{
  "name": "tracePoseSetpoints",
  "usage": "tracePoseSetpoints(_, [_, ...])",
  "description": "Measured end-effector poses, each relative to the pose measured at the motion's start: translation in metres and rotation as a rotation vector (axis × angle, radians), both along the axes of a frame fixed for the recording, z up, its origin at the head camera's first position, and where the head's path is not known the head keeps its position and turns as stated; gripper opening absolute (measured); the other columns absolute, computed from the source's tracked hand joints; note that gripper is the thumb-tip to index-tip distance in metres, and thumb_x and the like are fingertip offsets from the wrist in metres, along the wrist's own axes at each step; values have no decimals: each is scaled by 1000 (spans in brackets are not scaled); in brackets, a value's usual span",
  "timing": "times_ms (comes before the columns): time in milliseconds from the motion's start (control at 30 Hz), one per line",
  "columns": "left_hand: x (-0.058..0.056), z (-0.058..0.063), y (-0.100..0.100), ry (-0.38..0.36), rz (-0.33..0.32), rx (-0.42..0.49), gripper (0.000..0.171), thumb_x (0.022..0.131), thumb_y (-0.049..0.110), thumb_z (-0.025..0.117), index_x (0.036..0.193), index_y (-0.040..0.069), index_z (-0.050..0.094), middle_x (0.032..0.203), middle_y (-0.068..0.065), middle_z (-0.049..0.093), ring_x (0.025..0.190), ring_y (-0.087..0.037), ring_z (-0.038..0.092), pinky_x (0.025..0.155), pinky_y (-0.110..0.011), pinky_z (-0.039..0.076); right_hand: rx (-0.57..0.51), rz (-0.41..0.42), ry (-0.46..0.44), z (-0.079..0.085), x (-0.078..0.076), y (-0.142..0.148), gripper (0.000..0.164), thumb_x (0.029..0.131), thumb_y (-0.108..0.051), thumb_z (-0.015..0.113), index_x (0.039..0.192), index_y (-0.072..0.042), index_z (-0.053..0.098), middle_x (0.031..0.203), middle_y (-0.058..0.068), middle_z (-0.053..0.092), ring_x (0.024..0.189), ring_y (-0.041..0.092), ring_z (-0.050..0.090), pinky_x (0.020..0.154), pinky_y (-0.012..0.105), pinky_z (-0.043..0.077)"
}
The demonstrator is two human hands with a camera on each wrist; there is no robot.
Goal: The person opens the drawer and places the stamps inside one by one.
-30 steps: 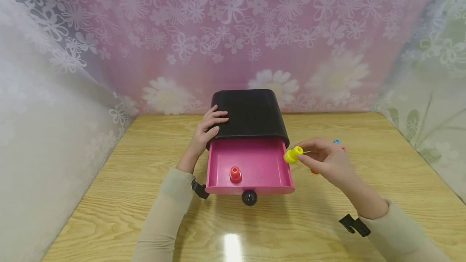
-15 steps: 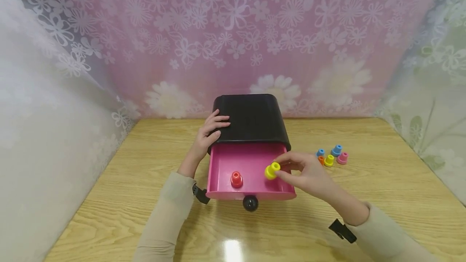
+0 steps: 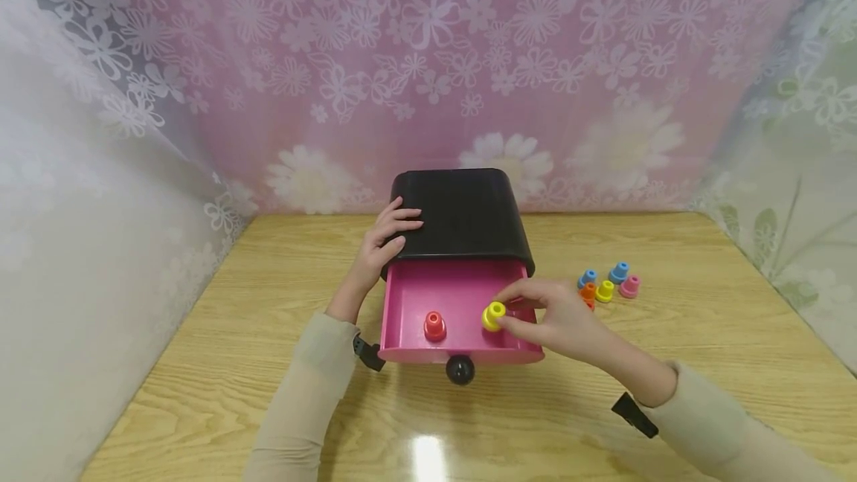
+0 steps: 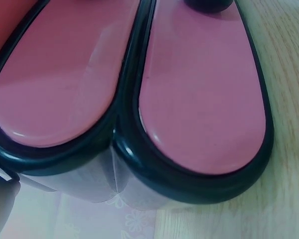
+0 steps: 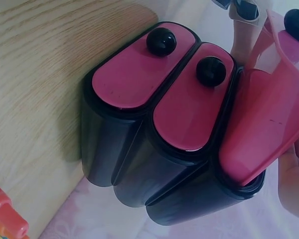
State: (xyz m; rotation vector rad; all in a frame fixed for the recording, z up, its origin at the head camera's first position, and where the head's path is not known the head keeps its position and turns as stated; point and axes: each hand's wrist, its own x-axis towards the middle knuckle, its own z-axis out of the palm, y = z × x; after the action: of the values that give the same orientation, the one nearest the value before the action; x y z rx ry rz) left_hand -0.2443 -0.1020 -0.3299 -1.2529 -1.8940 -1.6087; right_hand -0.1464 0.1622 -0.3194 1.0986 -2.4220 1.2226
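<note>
A black cabinet (image 3: pixel 462 214) has its pink top drawer (image 3: pixel 462 281) pulled out. My left hand (image 3: pixel 380 245) rests on the cabinet's upper left side, fingers stretched over the top and thumb by the front edge. Between thumb and fingers, my right hand (image 3: pixel 565 318) pinches a yellow stepped peg (image 3: pixel 493 317) with a hole in its top, low over the drawer's right half. A similar red peg (image 3: pixel 434 326) stands upright inside, left of it. Below the top drawer, the right wrist view shows two shut drawers with black knobs, including the middle drawer (image 5: pixel 189 114).
Right of the cabinet, several loose pegs stand on the wooden table (image 3: pixel 669 363), among them a blue peg (image 3: pixel 619 272), a pink peg (image 3: pixel 630 287) and an orange peg (image 3: pixel 588 292). A black knob (image 3: pixel 460 370) juts from the drawer front. Flowered curtain (image 3: pixel 428 80) hangs behind.
My right hand has carried the yellow peg leftward, from beside the drawer's right wall to over its inside. The loose pegs now show more fully. My left hand stays on the cabinet.
</note>
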Motion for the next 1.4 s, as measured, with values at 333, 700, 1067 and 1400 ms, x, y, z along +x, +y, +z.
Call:
tracePoseSetpoints(333, [-1, 1, 0, -1, -1, 1, 31, 76, -7, 38, 101, -22, 51, 115, -39, 41, 124, -50, 13, 103, -50, 7, 111, -42, 85, 1, 1, -4, 20, 68, -8, 73, 86, -10, 65, 79, -10, 62, 67, 7, 54, 59, 21, 48])
tracePoseSetpoints(700, [0, 2, 1, 5, 1, -8, 31, 77, -7, 38, 101, -22, 51, 114, -39, 42, 123, -50, 13, 102, -51, 7, 165, -12, 183, -1, 0, -7, 18, 67, -5, 72, 83, -10, 65, 78, -7, 62, 66, 7, 53, 58, 23, 48])
tracePoseSetpoints(1067, [0, -1, 1, 15, -4, -4, 31, 77, -8, 38, 101, -22, 51, 114, -40, 41, 123, -52, 13, 102, -51, 7, 221, -8, 168, 1, -1, -9, 18, 69, -6, 72, 85, -9, 65, 79, -5, 63, 67, 7, 54, 59, 22, 48])
tracePoseSetpoints(1400, [0, -1, 0, 12, -4, -1, 32, 76, -9, 37, 101, -22, 51, 114, -40, 41, 123, -52, 12, 102, -51, 7, 245, -1, 163, 3, -2, -10, 17, 69, -7, 72, 85, -10, 65, 80, -6, 63, 68, 7, 55, 60, 23, 48])
